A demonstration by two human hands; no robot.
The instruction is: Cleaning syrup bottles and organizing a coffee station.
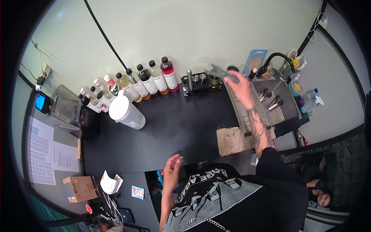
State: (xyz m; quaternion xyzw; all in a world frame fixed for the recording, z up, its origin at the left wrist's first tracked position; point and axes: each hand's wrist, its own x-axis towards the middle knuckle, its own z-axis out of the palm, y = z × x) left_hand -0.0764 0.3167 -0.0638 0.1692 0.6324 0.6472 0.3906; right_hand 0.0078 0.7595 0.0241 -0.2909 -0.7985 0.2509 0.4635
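My right hand [240,88] reaches out over the back right of the black counter [181,131]. Its fingers are closed on the end of a slim grey utensil [216,71], blurred, so its exact kind is unclear. The utensil's far end is over a metal cup [214,80] in the black bar-tool holder [201,91], which also carries upright metal tools. Loosely curled near the counter's front edge, my left hand [172,167] holds nothing that I can see. A white lidded pitcher [129,114] stands left of centre on the counter.
Several capped bottles [156,79] line the wall. At the right, a sink [284,98] has a black faucet [276,56] and metal jiggers [275,103]. A brown cloth [232,141] lies before the drainer. Another person [319,189] is at the lower right.
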